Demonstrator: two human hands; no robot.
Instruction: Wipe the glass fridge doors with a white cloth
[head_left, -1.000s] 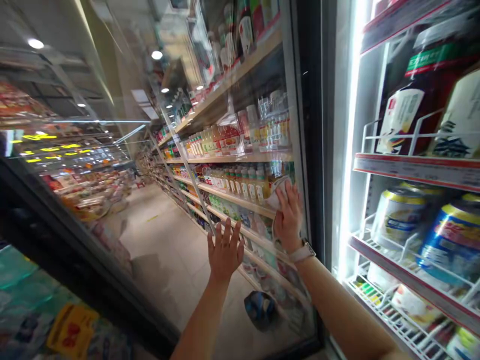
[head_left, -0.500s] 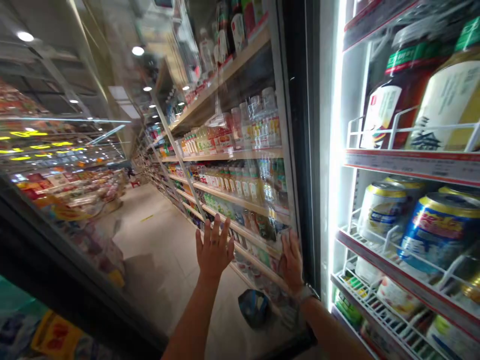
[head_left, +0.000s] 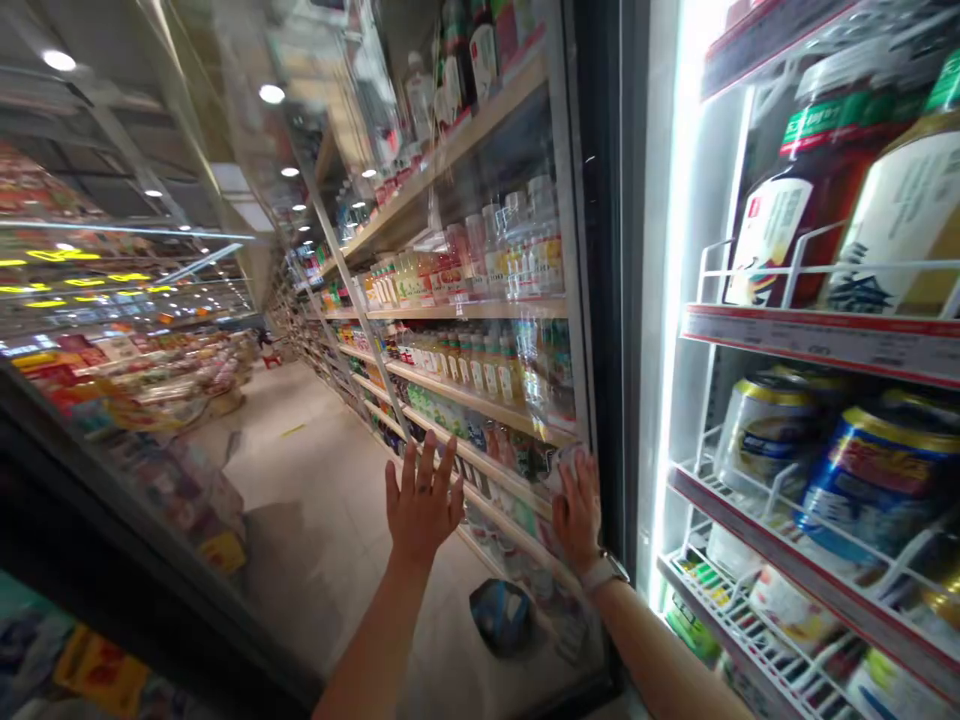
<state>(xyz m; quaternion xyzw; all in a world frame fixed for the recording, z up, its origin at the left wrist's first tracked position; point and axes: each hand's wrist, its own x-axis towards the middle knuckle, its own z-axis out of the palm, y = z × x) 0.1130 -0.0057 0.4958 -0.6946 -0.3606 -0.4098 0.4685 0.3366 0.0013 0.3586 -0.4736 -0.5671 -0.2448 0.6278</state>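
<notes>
Packaged goods pile up on a store display at 9 o'clock, seen through a glass cooler door, and a yellow packet sits low at 7 o'clock. A pale tiled floor runs off toward 10 o'clock beyond the pane. At 6 o'clock the left hand is open, its fingers spread and its palm flat against the glass. Just right of it, wooden shelves of bottled drinks show through the door. At about 5 o'clock the right hand, its fingers partly spread, presses a small white cloth against the pane near the door's black frame; the cloth is mostly hidden by the hand. A watch circles that wrist. At 3 o'clock, inside the lit cooler, large bottles stand in white wire racks above blue and gold cans.
</notes>
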